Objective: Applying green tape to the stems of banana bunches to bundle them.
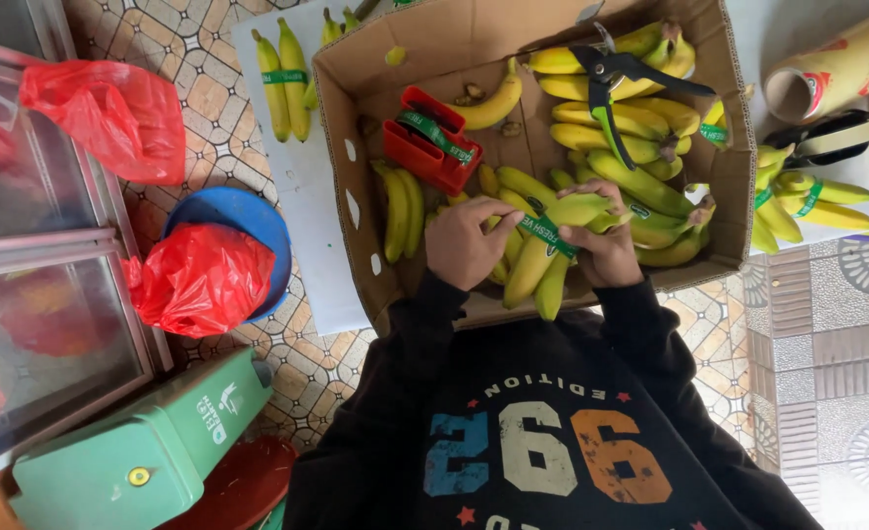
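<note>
At the far left, a red plastic bag lay on a glass-topped case, and a second red bag sat on a blue round basin on the patterned tile floor. Below them stood a green machine housing. Further right, a small banded bunch of bananas rested on a white tabletop beside an open cardboard box.

Inside the box, near its left wall, a red tape dispenser with green tape lay beside a few loose bananas. The left hand was closed on the near end of a bunch of yellow-green bananas, its fingers pinching a green tape band wrapped round that bunch. The right hand gripped the same bunch from the other side, fingers curled over the fruit. The bunch sat at the box's near edge, close to the person's dark sweatshirt.

Beyond the hands, black-and-green pruning shears lay on a heap of bananas filling the box's right half. Outside the box, at the right, more banded bananas lay near a yellow roll.
</note>
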